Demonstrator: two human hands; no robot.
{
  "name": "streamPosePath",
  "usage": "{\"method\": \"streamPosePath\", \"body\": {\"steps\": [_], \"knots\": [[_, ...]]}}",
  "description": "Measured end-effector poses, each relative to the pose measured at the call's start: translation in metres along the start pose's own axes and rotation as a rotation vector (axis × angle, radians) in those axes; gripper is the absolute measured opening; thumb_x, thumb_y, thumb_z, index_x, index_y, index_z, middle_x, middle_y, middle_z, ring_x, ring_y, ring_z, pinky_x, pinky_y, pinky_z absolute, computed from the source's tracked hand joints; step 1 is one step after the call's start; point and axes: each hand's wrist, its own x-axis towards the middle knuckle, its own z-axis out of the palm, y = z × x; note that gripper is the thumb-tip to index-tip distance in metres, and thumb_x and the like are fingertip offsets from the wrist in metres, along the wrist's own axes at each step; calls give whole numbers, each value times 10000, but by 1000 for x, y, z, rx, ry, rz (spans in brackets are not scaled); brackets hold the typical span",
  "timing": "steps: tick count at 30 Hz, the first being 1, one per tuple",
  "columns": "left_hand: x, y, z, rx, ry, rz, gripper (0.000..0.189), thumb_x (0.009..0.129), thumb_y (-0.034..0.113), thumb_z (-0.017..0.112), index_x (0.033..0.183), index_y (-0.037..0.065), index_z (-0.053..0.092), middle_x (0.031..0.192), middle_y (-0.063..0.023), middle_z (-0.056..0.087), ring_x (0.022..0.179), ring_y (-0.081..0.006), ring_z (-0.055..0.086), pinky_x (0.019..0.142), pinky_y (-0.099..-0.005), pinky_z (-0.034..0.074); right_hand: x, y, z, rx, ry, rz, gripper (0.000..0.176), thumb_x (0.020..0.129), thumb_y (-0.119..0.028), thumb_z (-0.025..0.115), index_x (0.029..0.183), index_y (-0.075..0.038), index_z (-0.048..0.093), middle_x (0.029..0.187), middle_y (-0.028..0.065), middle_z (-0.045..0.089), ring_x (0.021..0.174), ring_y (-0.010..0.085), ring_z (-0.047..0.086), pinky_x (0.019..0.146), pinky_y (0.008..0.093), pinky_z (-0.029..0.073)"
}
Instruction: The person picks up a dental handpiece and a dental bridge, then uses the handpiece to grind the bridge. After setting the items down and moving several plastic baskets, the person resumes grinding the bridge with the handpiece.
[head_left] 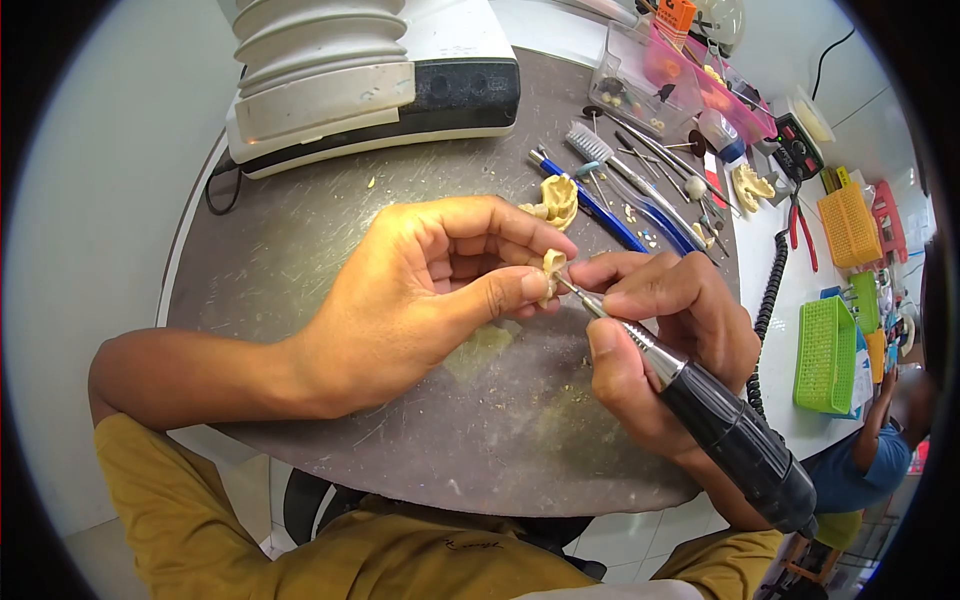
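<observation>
Above a dark round counter (300, 230), a small cream dental cast (552, 268) is being pinched between thumb and fingers of the left hand (420, 295), while a rotary handpiece (720, 420) is being gripped by the right hand (665, 330), its tip being held against the cast.

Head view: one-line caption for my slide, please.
Left hand pinches a small yellow dental cast while the right hand holds a rotary handpiece with its bur against it, above a grey worktable.

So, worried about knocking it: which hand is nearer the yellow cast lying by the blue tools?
Left. The left hand, pinching a small piece, has its index finger just beside the cast; the right hand, gripping the handpiece, is farther, nearer the person.
</observation>
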Motion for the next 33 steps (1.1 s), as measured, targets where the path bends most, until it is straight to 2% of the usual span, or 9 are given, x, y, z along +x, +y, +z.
{"method": "streamPosePath", "body": {"steps": [11, 14, 19, 33], "knots": [[-1, -2, 0, -6, -8, 6, 276, 919, 74, 631, 1165, -36, 573, 1058, -92, 640, 942, -126, 627, 826, -260, 519, 0, -4, -3, -5, -32, 4, 181, 818, -6, 624, 938, -11, 488, 882, 109, 564, 1027, 274, 622, 931, 411, 457], [0, -3, 0, -5, -6, 22, 272, 920, 73, 628, 1163, -38, 574, 1058, -93, 639, 939, -127, 628, 824, -259, 518, 1, -6, -2, 29, -19, 71, 181, 816, -4, 623, 937, -8, 488, 880, 109, 562, 1030, 275, 619, 932, 409, 457], [0, -3, 0, 0, -5, 9, 266, 920, 70, 627, 1158, -39, 576, 1056, -91, 639, 939, -126, 625, 823, -259, 519, -1, -2, -3, -4, -15, -35, 179, 813, -7, 624, 932, -5, 491, 873, 106, 560, 1006, 285, 626, 916, 407, 467], [-1, -2, 2, -21, 2, 18, 250, 919, 81, 633, 1134, -23, 558, 1055, -85, 621, 954, -119, 612, 827, -265, 524, 0, -3, -1, -9, 6, -35, 167, 796, 3, 625, 913, 6, 504, 855, 118, 571, 993, 288, 633, 907, 397, 469]]}}
